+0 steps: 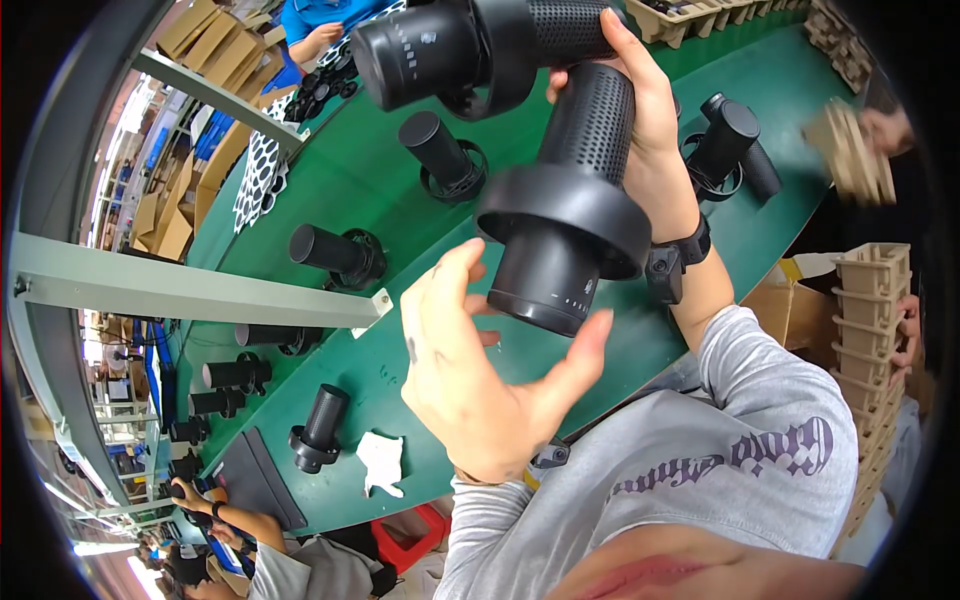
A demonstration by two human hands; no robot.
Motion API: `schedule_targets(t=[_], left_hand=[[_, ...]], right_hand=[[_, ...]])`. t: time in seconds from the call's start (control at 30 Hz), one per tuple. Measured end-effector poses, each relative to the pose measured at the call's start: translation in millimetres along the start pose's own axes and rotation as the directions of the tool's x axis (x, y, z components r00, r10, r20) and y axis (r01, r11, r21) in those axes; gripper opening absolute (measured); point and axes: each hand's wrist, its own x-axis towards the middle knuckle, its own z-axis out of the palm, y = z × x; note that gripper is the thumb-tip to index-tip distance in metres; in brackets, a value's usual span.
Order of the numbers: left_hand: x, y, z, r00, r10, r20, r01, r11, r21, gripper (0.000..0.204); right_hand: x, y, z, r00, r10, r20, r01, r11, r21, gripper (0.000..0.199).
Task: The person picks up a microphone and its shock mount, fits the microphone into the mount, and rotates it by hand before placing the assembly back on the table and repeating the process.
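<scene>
Black cylinders (575,190), two, held in right hand (650,130); left hand (480,370) open.

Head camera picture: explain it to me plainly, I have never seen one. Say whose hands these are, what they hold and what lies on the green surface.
The picture comes from a wide fisheye camera worn on a person's head, looking down, so straight edges bend. The two bare hands are that person's own. The right hand grips a black cylinder part with a perforated upper body and a wide collar. The left hand is open just below it, fingers spread. A second similar black part is raised above. More black cylinders lie along the green belt, plus a white cloth. Other people work nearby, beside stacked cardboard trays.
</scene>
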Motion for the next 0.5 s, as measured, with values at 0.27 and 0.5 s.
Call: schedule_targets(t=[0.27,0.5], left_hand=[[-4,5,7,0.999,-0.036,0.025,0.037,0.998,-0.051,0.070],[-2,4,10,0.996,0.069,-0.052,-0.070,0.998,-0.004,0.070]], right_hand=[[1,-6,-3,0.984,0.170,-0.051,-0.169,0.985,0.022,0.048],[0,-10,-3,0.976,0.211,-0.053,-0.211,0.977,0.012,0.053]])
